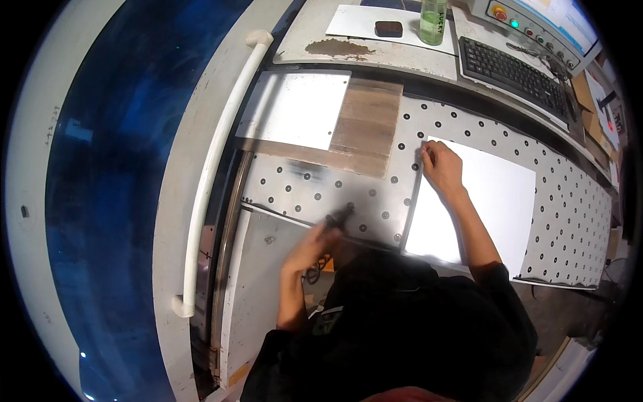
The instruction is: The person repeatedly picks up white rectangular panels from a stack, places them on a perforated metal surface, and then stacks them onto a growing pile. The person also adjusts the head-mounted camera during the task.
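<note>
Head view, read as a clock dial about its centre: at nine o'clock a cream-painted machine casing (pixel 30 181) bears a column of small dark characters turned sideways, too small to read surely. Next comes a glossy dark-blue curved panel (pixel 114 194), then a white tubular handle (pixel 216 151), running from eleven toward eight. Between eleven and twelve a flat white plate with small corner holes (pixel 295 107) lies on a brown wooden board (pixel 368 120). At six the left hand (pixel 309 249), motion-blurred, has its fingers wrapped around a slim black tool (pixel 340 217), its kind unclear; a dark coiled hose (pixel 315 271) hangs just below. Beneath spreads a grey metal bed dotted with black round studs (pixel 325 184), partly hidden by the person's black-clothed torso (pixel 402 328). At one stands a clear green bottle (pixel 433 27) with dark lettering. Toward three the right hand (pixel 442 167), fingers curled together, touches the upper-left corner of a blank white rectangular sheet (pixel 499 201); whether it pinches cannot be told, and the forearm covers part. At two sits a black keyboard (pixel 512 79), its legends unreadable, below a grey control box with coloured buttons (pixel 532 30).
</note>
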Demonstrator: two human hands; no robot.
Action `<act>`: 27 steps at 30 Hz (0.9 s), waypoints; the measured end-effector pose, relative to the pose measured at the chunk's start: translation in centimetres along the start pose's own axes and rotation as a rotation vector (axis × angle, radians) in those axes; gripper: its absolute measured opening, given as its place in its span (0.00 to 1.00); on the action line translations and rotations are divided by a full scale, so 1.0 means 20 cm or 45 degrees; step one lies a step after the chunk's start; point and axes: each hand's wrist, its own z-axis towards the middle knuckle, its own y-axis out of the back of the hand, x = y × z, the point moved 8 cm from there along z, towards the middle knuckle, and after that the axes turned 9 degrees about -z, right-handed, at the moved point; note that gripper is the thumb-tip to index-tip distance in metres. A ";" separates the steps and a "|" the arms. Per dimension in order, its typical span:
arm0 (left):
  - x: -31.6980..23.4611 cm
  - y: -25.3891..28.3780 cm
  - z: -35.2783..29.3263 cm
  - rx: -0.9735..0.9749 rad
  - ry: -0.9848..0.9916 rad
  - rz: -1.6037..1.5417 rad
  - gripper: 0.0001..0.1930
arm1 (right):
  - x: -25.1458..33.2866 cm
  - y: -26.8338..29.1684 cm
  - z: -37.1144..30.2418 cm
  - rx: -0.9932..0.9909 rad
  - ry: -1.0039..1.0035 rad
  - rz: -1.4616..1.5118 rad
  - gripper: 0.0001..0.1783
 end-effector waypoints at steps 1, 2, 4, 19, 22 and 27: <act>-0.03 0.11 -0.01 -0.182 -0.054 0.098 0.20 | 0.01 -0.01 0.01 0.035 0.006 0.009 0.10; -0.07 0.20 -0.03 -0.366 -0.108 0.195 0.19 | 0.03 -0.02 0.02 0.070 0.012 0.018 0.10; -0.15 0.29 -0.09 -0.591 -0.226 0.234 0.24 | 0.10 -0.06 0.03 0.164 0.064 0.035 0.11; -0.06 0.01 -0.40 0.577 -0.163 0.171 0.11 | 0.94 -0.82 0.40 0.372 0.697 -0.034 0.41; 0.03 0.19 -0.37 0.039 -0.043 0.135 0.10 | 0.98 -0.97 0.39 0.478 0.749 -0.212 0.41; 0.03 0.27 -0.35 -0.043 -0.135 0.070 0.14 | 0.95 -0.98 0.31 0.281 0.776 -0.185 0.34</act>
